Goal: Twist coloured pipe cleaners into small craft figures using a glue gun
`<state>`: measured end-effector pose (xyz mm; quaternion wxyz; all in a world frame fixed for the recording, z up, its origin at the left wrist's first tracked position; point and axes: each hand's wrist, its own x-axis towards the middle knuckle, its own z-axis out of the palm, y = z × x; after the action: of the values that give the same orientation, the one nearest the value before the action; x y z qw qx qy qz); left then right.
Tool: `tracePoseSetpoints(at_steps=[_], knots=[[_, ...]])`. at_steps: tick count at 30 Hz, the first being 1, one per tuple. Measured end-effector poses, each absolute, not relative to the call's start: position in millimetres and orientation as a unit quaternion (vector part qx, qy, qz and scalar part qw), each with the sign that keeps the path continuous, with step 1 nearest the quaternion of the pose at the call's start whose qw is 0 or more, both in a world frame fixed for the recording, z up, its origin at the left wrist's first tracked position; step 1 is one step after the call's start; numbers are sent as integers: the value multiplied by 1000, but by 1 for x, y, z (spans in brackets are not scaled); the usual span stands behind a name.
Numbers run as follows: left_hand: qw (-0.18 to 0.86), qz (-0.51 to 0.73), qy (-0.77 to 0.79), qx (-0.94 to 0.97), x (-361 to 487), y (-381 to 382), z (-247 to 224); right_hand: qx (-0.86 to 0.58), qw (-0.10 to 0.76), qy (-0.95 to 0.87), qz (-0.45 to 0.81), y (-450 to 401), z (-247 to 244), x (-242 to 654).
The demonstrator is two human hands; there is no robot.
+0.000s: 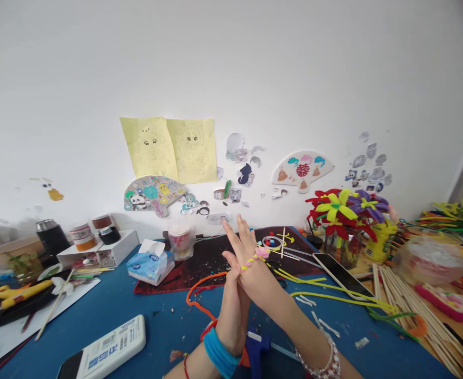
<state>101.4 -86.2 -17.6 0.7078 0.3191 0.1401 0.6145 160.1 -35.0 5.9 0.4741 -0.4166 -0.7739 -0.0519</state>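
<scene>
My right hand (250, 263) is at the centre, fingers stretched upward and to the left. A twisted yellow and pink pipe-cleaner band with a pink fluffy flower (261, 253) sits around it near the wrist. My left hand (232, 287) presses against the right hand; its fingers are largely hidden, so their pose is unclear. A blue band (220, 351) circles my left wrist, and a beaded bracelet (326, 358) is on my right. An orange pipe cleaner (191, 295) curves beside the left hand. Below the hands lies a blue glue gun (256, 347), partly covered by the forearms.
A tissue pack (150, 266), a white label-bearing device (110, 345) and a phone (344, 276) lie around the blue mat. Yellow pipe cleaners (342, 300) stretch rightward toward wooden sticks (416, 321). Pipe-cleaner flowers (342, 208) stand at the back right; a black bottle (52, 238) stands left.
</scene>
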Motion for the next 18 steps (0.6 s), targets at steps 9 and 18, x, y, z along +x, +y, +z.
tracePoseSetpoints(at_steps=[9,18], knots=[[732,608,82,295,105,-82,-17,-468,442,-764,-38,-29,6,159],[633,637,151,413,88,-62,-19,-370,475,-793,88,-49,27,176]])
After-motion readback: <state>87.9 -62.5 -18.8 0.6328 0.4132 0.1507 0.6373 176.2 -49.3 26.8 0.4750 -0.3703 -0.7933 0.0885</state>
